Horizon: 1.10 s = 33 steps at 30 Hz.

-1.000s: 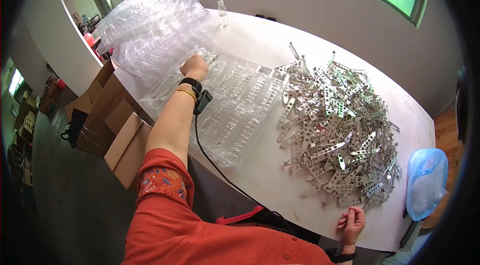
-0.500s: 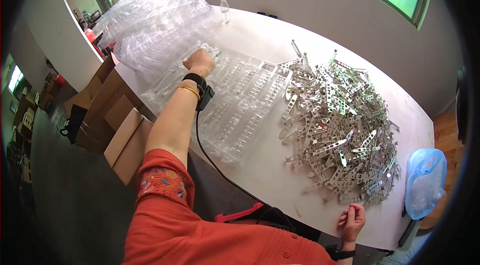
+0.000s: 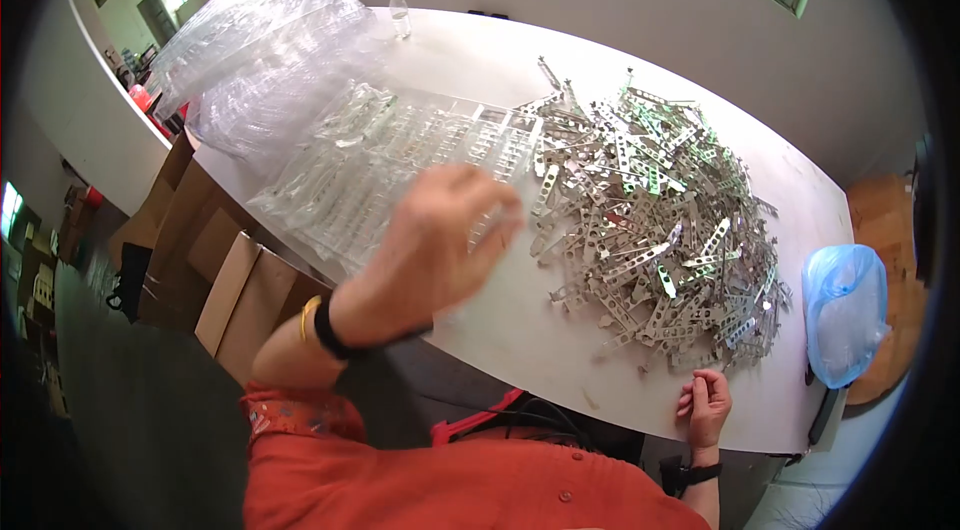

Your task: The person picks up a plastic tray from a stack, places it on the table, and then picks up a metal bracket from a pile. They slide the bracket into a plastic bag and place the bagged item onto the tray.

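Observation:
My left hand is raised close to the camera and blurred by motion. Its fingers are loosely spread over the near end of a clear plastic tray with many slots, and nothing shows in it. A black band and a yellow bangle sit on that wrist. My right hand rests at the near edge of the white table with its fingers curled, holding nothing. It lies just below a big heap of perforated metal brackets.
A tall stack of clear plastic trays fills the far left of the table, with a small bottle behind it. Cardboard boxes stand on the floor at the left. A blue plastic bag hangs at the right end.
My left hand has pulled back from the far end of the clear tray toward me and risen near the camera. The view has tilted. My right hand has stayed put.

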Tool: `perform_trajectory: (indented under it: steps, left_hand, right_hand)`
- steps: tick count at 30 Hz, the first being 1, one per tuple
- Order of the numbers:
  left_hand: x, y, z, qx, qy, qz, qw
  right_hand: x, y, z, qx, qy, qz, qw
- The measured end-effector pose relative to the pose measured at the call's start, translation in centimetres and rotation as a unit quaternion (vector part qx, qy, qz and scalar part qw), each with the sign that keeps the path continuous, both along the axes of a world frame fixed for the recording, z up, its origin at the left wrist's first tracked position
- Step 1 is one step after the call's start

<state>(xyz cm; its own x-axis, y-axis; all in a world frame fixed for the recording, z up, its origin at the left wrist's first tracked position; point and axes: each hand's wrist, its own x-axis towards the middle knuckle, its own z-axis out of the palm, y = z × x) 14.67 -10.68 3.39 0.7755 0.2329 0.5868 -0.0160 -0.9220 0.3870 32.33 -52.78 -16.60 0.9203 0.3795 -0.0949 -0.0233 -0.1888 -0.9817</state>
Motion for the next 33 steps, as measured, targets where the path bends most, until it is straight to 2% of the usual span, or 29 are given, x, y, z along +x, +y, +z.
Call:
perform_trajectory:
  steps: [3,5,6,8,12,14,16,17,21,23,28,33]
  left_hand:
    - [-1.9,-4.2,-1.9,-0.091,0.024,-0.143,0.985]
    - [-2.0,-5.9,-4.3,-0.186,0.061,-0.219,0.956]
    - [-1.8,-6.7,-5.9,-0.187,0.061,-0.225,0.954]
    - [-1.1,-7.7,-9.4,-0.346,0.164,-0.225,0.896]
    - [0.4,-9.0,-14.5,-0.361,0.146,-0.217,0.895]
    - [1.0,-8.9,-15.7,-0.394,0.204,-0.17,0.88]
    - [1.3,-9.1,-16.9,-0.377,0.191,-0.152,0.893]
    - [1.3,-9.3,-17.4,-0.368,0.179,-0.13,0.903]
    - [1.4,-9.5,-18.2,-0.35,0.15,-0.107,0.918]
    - [1.6,-9.2,-18.7,-0.321,0.142,-0.117,0.929]
    - [1.6,-8.9,-19.7,-0.286,0.109,-0.132,0.943]
    - [1.4,-9.4,-19.4,-0.347,0.125,-0.093,0.925]
  right_hand:
    - [-0.2,0.2,0.3,0.005,0.005,-0.004,1.0]
    - [-0.3,0.1,0.4,0.004,0.004,-0.006,1.0]
    - [-0.4,0.0,0.4,0.0,0.008,0.001,1.0]
    - [-0.5,-0.2,0.7,-0.005,0.01,0.001,1.0]
    - [-1.2,-2.0,1.2,-0.054,-0.025,-0.023,0.998]
    - [-1.0,-3.2,1.0,-0.073,-0.049,-0.042,0.995]
    - [-0.4,-4.7,0.7,-0.159,-0.262,-0.041,0.951]
    - [-0.6,-5.0,1.6,-0.213,-0.285,-0.041,0.934]
    - [-0.2,-6.2,0.2,-0.274,-0.35,-0.066,0.893]
    - [-0.2,-6.0,0.3,-0.354,-0.422,-0.041,0.833]
    - [0.1,-6.2,0.1,-0.351,-0.413,-0.05,0.839]
    - [0.1,-6.0,0.3,-0.354,-0.428,-0.05,0.83]
